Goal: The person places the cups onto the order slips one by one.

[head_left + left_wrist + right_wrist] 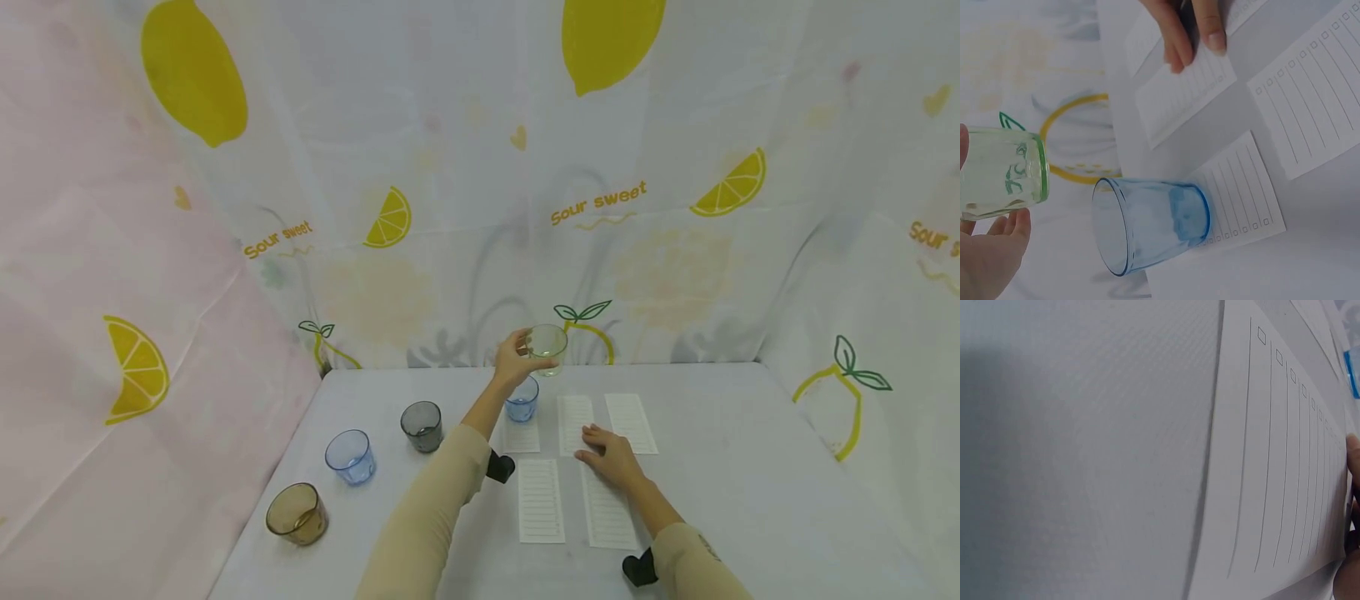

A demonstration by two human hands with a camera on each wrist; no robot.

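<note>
My left hand grips a pale green glass, raised above the back of the table. Seen from the left wrist, thumb and fingers go round the green glass. Just below it a blue glass stands on a lined paper sheet; the left wrist view shows this blue glass apart from the hand. My right hand rests over the sheets at centre right, its fingers loosely bent and touching a checklist sheet. Only a little of that hand shows in the right wrist view.
Along the left side stand a dark grey glass, another blue glass and a brown glass. More lined sheets lie at front and back right. A lemon-print cloth hangs behind the white table.
</note>
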